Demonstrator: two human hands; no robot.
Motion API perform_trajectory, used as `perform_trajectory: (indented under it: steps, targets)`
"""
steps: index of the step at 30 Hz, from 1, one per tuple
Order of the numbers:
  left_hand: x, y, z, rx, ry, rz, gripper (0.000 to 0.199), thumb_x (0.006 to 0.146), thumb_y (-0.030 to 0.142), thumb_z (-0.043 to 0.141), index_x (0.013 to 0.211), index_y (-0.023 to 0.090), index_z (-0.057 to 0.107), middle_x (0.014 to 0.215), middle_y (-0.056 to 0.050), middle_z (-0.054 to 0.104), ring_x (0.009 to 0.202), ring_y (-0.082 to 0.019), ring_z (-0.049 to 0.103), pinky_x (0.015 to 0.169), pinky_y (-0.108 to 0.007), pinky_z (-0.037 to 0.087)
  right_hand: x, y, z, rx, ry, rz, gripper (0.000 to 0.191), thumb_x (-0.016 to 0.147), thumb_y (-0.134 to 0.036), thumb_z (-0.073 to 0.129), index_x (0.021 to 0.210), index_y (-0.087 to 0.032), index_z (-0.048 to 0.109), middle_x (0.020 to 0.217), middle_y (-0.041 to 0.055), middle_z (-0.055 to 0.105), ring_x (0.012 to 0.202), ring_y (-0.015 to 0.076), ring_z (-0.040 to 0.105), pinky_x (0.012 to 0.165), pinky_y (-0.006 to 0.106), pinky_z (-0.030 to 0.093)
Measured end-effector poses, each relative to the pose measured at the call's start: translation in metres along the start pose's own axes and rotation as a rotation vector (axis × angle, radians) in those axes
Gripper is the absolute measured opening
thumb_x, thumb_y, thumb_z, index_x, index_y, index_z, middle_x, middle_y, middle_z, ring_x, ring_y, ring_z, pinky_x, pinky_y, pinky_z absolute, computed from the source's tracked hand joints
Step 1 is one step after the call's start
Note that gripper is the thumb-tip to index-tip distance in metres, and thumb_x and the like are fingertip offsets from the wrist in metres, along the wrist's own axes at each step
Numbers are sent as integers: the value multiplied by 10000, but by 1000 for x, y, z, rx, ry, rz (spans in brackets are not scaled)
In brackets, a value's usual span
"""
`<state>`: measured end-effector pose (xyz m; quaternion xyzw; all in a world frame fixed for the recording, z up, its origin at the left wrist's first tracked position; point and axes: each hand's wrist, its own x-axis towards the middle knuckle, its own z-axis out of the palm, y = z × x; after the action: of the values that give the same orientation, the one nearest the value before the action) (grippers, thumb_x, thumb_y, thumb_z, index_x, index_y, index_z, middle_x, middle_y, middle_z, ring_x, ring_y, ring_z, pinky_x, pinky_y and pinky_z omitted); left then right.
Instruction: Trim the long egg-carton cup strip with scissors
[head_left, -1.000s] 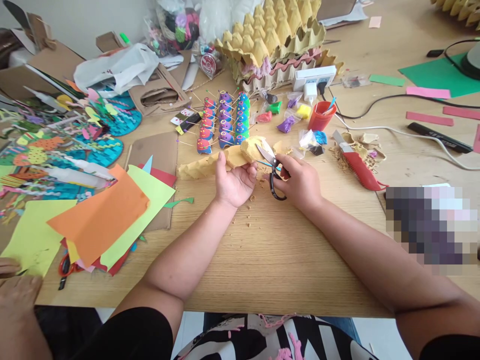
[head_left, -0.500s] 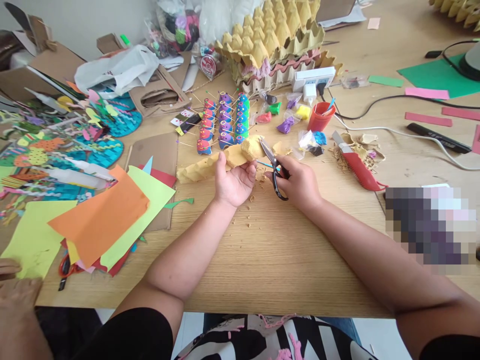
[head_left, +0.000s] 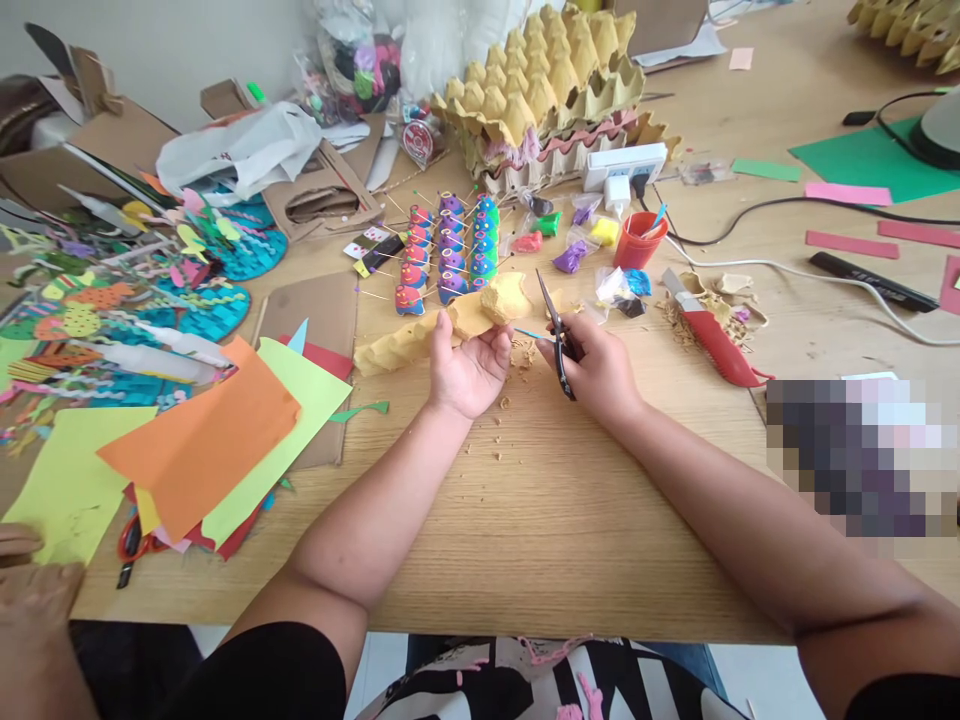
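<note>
My left hand (head_left: 471, 368) is palm up, its fingers curled on a yellow egg-carton piece (head_left: 504, 298) with a rounded cup shape. A longer strip of yellow egg carton (head_left: 394, 345) lies behind that hand on the table. My right hand (head_left: 600, 365) grips black-handled scissors (head_left: 556, 325), their blades pointing up and away, just right of the carton piece and apart from it. Near the left fingertips a thin blue stick (head_left: 529, 332) shows in part. Small carton scraps (head_left: 499, 455) are scattered below the hands.
Rows of painted egg-carton caterpillars (head_left: 451, 245) stand behind the hands. Clay packets (head_left: 571, 256), a red cup (head_left: 640, 240) and a red-handled knife (head_left: 712, 330) are to the right. Coloured paper (head_left: 202, 430) lies left, near another person's hand (head_left: 37, 600). Egg trays (head_left: 540, 80) are stacked behind.
The scissors have come away to the right from the carton piece, and their blades look closer together. My left hand stays in nearly the same place with the piece.
</note>
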<state>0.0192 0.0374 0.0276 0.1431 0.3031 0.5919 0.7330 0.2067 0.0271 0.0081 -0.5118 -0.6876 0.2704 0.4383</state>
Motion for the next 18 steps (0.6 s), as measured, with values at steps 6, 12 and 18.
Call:
perform_trajectory:
  steps: [6,12,18]
  targets:
    - [1,-1,-3,-15,-53,5,531,967,688,569,1123,212,746,921,-49,809,878,-151,790,739,-207,641,-1,-9,-4,-68,-45,-97,379,931,-567,672,1091,-227,623,808,3,589,718,175,541,661,328,413]
    - [-2,-3,-2,-14,-56,-51,567,1008,674,469,1074,183,745,869,-47,796,813,-133,774,746,-189,620,1,-6,-5,-195,16,-149,369,946,-508,660,1153,-204,628,872,50,634,804,210,566,721,355,409]
    - [-3,-3,-1,-19,-71,-36,536,1034,610,456,1217,190,732,934,-51,810,860,-147,784,783,-217,624,1,-5,-5,-186,37,-106,323,944,-480,679,1134,-221,650,843,39,640,764,194,549,696,340,394]
